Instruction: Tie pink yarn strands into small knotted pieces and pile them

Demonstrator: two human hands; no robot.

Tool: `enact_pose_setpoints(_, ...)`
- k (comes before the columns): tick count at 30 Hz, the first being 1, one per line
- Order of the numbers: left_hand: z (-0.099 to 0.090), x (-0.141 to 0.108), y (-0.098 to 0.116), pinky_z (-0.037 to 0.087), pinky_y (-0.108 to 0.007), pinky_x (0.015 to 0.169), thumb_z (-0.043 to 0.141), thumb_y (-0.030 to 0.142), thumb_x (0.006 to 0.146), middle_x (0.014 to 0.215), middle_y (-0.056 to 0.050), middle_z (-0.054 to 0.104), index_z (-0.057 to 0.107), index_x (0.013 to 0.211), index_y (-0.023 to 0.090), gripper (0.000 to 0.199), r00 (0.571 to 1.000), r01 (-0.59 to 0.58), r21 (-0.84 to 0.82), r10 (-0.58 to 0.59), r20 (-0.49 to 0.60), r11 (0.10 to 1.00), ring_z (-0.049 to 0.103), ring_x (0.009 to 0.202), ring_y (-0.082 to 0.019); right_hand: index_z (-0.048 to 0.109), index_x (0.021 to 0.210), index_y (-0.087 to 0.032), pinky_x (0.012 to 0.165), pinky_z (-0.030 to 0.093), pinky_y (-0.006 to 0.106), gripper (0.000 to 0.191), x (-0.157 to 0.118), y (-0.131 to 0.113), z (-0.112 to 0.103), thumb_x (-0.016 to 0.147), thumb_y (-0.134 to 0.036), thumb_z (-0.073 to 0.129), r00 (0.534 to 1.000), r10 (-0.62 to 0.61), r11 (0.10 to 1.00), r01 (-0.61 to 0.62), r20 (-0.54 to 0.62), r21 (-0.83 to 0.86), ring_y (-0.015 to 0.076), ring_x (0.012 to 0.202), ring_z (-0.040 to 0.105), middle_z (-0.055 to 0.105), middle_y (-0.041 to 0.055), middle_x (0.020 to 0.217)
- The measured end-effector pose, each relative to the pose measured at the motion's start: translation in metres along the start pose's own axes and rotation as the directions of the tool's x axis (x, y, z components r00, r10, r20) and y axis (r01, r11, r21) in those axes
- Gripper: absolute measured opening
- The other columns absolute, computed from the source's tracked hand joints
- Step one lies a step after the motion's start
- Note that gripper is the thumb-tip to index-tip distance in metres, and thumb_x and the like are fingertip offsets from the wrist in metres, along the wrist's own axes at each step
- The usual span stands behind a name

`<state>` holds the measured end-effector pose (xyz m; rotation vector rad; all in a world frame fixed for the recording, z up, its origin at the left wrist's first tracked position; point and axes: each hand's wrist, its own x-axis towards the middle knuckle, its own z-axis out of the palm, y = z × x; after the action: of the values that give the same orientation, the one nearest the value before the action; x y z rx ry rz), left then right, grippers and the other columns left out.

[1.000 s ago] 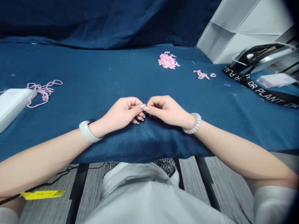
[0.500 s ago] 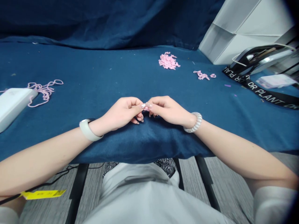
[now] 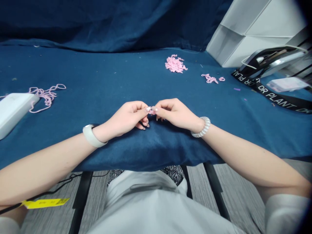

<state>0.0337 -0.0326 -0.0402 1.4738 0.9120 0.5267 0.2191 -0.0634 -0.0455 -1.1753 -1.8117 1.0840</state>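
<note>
A small piece of pink yarn (image 3: 152,112) is pinched between my two hands, above the near part of the blue cloth (image 3: 112,87). My left hand (image 3: 129,117) grips it from the left with thumb and forefinger, the other fingers curled below. From the right, my right hand (image 3: 173,113) pinches the same piece, its fingertips almost touching the left ones. Most of the yarn is hidden by the fingertips, so its shape cannot be made out.
Toward the back lies a pile of pink yarn pieces (image 3: 175,64), with a smaller group (image 3: 210,78) to its right. Loose pink yarn (image 3: 47,96) trails beside a white box (image 3: 16,109) at left. A black lettered strap (image 3: 270,94) and white boxes (image 3: 243,39) stand at right.
My right hand has shifted very slightly up at the fingertips, and a bit more of the pink yarn shows between them. My left hand stays almost where it was.
</note>
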Motion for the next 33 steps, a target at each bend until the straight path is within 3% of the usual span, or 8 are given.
enact_pose_setpoints(9, -0.0010, -0.0022, 0.0040, 0.053, -0.020, 0.047, 0.064, 0.027, 0.078, 0.069, -0.001, 0.058, 0.054, 0.078, 0.016, 0.015, 0.992, 0.009, -0.065, -0.018, -0.129, 0.998, 0.063, 0.064, -0.013, 0.062, 0.072, -0.011, 0.053, 0.035, 0.022, 0.041, 0.0008, -0.0007, -0.0011, 0.082, -0.051, 0.061, 0.998, 0.046, 0.999, -0.045, -0.036, 0.024, 0.0073, 0.055, 0.046, 0.057, 0.0010, 0.062)
enact_pose_setpoints(15, -0.0033, -0.0035, 0.0011, 0.054, -0.021, 0.051, 0.068, 0.027, 0.074, 0.067, -0.002, 0.060, 0.059, 0.078, 0.014, 0.016, 0.997, -0.027, 0.006, 0.027, -0.074, 1.000, 0.063, 0.068, -0.014, 0.061, 0.070, -0.011, 0.053, 0.036, 0.022, 0.041, 0.0021, 0.0009, -0.0015, 0.082, -0.050, 0.061, 0.997, 0.037, 0.999, -0.036, -0.062, 0.021, 0.0071, 0.054, 0.046, 0.056, 0.0003, 0.060)
enact_pose_setpoints(22, -0.0013, -0.0034, 0.0014, 0.055, -0.020, 0.052, 0.070, 0.029, 0.074, 0.073, -0.005, 0.065, 0.066, 0.083, 0.013, 0.020, 0.995, -0.030, 0.034, 0.033, -0.092, 0.999, 0.064, 0.071, -0.015, 0.062, 0.071, -0.011, 0.054, 0.037, 0.022, 0.043, 0.0010, 0.0001, -0.0004, 0.081, -0.053, 0.061, 0.999, 0.028, 0.999, -0.026, -0.046, 0.038, 0.0073, 0.055, 0.047, 0.057, 0.0006, 0.061)
enact_pose_setpoints(29, -0.0018, -0.0034, 0.0001, 0.054, -0.021, 0.053, 0.073, 0.032, 0.071, 0.067, -0.004, 0.065, 0.065, 0.077, 0.013, 0.022, 0.994, -0.023, 0.026, 0.026, -0.102, 0.999, 0.064, 0.065, -0.013, 0.061, 0.070, -0.011, 0.054, 0.037, 0.022, 0.045, 0.0014, 0.0000, -0.0009, 0.080, -0.055, 0.061, 0.998, 0.036, 0.999, -0.035, -0.048, 0.034, 0.0075, 0.055, 0.046, 0.057, 0.0010, 0.061)
enact_pose_setpoints(33, -0.0017, -0.0022, 0.0003, 0.054, -0.020, 0.053, 0.072, 0.031, 0.072, 0.067, -0.003, 0.065, 0.066, 0.077, 0.013, 0.020, 0.995, -0.017, 0.029, 0.020, -0.097, 0.999, 0.063, 0.064, -0.013, 0.066, 0.079, -0.011, 0.054, 0.035, 0.023, 0.042, -0.0003, -0.0006, 0.0003, 0.082, -0.053, 0.060, 0.999, 0.039, 0.999, -0.040, -0.028, -0.011, 0.0084, 0.057, 0.047, 0.058, 0.0018, 0.065)
